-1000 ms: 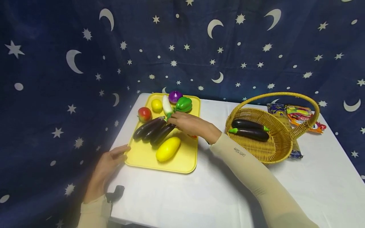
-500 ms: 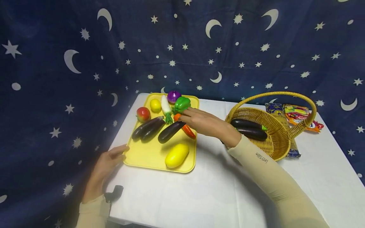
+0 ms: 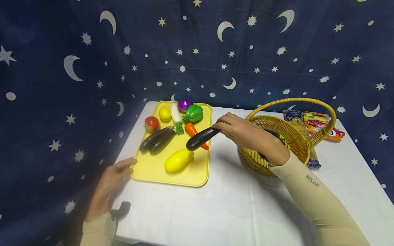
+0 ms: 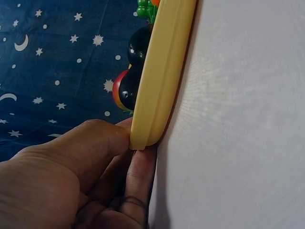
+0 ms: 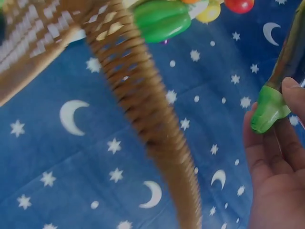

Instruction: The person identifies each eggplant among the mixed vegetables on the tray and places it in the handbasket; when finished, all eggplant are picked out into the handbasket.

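Observation:
My right hand (image 3: pixel 243 131) holds a dark eggplant (image 3: pixel 201 139) by its green stem end, up in the air between the yellow tray (image 3: pixel 169 178) and the wicker basket (image 3: pixel 253 164). In the right wrist view, thumb and fingers grip the green cap of that eggplant (image 5: pixel 289 57). My left hand (image 3: pixel 112 177) pinches the tray's near left corner; in the left wrist view the thumb lies on the rim (image 4: pixel 159 71) and a finger beneath it. Two more eggplants (image 3: pixel 160 141) lie on the tray. Inside the basket, another eggplant (image 3: pixel 273 132) is partly hidden by my right arm.
Also on the tray are a yellow oblong fruit (image 3: pixel 178 160), an orange carrot (image 3: pixel 191 129), a green pepper (image 3: pixel 194 113), a white radish (image 3: pixel 176 114), a purple onion (image 3: pixel 184 105), a lemon (image 3: pixel 165 114) and a mango (image 3: pixel 152 124). The basket's handle (image 3: pixel 295 99) arches high. Snack bags (image 3: pixel 320 123) lie behind it.
My right hand has lifted one eggplant off the tray and carried it right, toward the basket. The yellow oblong fruit shifted right, then rolled back left. My left hand keeps its place on the tray.

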Demonstrator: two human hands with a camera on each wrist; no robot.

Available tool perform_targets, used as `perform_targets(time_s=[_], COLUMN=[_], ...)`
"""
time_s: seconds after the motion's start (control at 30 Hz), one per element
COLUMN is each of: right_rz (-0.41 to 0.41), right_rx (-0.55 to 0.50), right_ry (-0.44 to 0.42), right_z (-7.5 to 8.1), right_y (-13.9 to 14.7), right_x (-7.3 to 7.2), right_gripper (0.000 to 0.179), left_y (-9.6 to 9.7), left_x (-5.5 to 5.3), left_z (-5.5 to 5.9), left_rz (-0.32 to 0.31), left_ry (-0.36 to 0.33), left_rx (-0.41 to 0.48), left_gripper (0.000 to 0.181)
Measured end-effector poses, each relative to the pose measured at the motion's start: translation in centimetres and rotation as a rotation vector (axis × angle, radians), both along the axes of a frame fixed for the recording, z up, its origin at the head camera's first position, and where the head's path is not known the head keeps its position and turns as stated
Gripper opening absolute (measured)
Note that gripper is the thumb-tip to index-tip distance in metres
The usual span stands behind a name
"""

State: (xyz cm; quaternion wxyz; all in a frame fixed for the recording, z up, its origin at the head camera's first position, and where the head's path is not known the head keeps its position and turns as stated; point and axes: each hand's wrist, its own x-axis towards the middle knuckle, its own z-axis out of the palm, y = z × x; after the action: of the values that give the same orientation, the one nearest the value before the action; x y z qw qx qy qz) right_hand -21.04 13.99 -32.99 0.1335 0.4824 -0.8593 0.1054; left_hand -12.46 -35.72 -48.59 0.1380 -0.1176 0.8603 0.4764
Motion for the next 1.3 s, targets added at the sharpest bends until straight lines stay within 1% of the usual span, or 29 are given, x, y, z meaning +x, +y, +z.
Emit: perform_targets(time_s=[0.13, 0.23, 0.33, 0.37, 0.43, 0.47, 0.57, 0.63, 0.73, 0.8, 0.9, 1.0, 1.07, 1.13, 1.2, 1.23, 1.27, 1.3], right_rz=[-0.014, 0.004, 0.018, 0.02, 0.014, 0.007, -0.006, -0.019, -0.04, -0.07, -0.13, -0.185, -0.213, -0.23, -0.267, -0.29, -0.316, -0.342], right_rx=[-0.057, -0.095, -0.118, -0.124, -0.137, -0.145, -0.19, -0.226, -0.297, -0.338, -0.381, -0.366, -0.329, -0.28, -0.222, -0.189, -0.156, -0.121], right_ry=[0.004, 0.03, 0.06, 0.069, 0.08, 0.084, 0.091, 0.119, 0.147, 0.15, 0.131, 0.125, 0.123, 0.112, 0.084, 0.068, 0.048, 0.028], right_z=[0.2, 0.4, 0.5, 0.6, 0.8, 0.9, 1.1, 1.0, 0.3, -0.3, -1.0, -1.4, -1.5, -1.6, -1.8, -2.0, -2.3, -2.6], right_y=[2.2, 3.6, 5.0, 5.5, 6.5, 7.0, 8.7, 10.0, 12.3, 13.8, 16.0, 17.6, 18.5, 19.2, 19.7, 20.0, 20.2, 20.3], right_x=[1.1, 1.9, 2.7, 2.9, 3.5, 3.7, 4.6, 5.2, 6.1, 6.7, 7.4, 7.9, 7.9, 7.8, 7.6, 7.5, 7.4, 7.3], right_gripper=[0.026, 0.03, 0.02, 0.021, 0.033, 0.04, 0.043, 0.046, 0.05, 0.055, 0.06, 0.065, 0.068, 0.066, 0.033, 0.022, 0.025, 0.038], left_y=[0.0, 0.1, 0.1, 0.0, -0.1, -0.1, -0.2, -0.2, 0.0, 0.1, 0.2, 0.0, 0.0, -0.1, -0.1, -0.1, -0.1, -0.1], left_x=[0.2, 0.5, 0.6, 0.5, 0.5, 0.4, 0.2, 0.1, 0.2, 0.2, 0.2, 0.3, 0.3, 0.2, 0.2, 0.2, 0.1, 0.1], left_z=[0.0, 0.3, 0.7, 0.9, 0.8, 0.7, 0.4, 0.2, 0.3, 0.4, 0.5, 0.5, 0.4, 0.4, 0.3, 0.3, 0.2, 0.1], left_rz=[-0.003, -0.004, -0.008, -0.01, -0.016, -0.018, -0.017, -0.009, 0.012, 0.028, 0.037, 0.037, 0.043, 0.053, 0.069, 0.073, 0.076, 0.078], left_ry=[-0.004, -0.002, 0.006, 0.004, 0.007, 0.003, -0.015, -0.034, -0.071, -0.086, -0.097, -0.084, -0.096, -0.101, -0.118, -0.12, -0.117, -0.115], left_rx=[-0.012, -0.021, -0.025, -0.023, -0.017, -0.01, 0.013, 0.037, 0.109, 0.162, 0.183, 0.146, 0.128, 0.124, 0.128, 0.131, 0.132, 0.134], left_gripper=[0.053, 0.053, 0.053, 0.054, 0.054, 0.054, 0.056, 0.057, 0.058, 0.059, 0.059, 0.058, 0.057, 0.057, 0.057, 0.057, 0.056, 0.055])
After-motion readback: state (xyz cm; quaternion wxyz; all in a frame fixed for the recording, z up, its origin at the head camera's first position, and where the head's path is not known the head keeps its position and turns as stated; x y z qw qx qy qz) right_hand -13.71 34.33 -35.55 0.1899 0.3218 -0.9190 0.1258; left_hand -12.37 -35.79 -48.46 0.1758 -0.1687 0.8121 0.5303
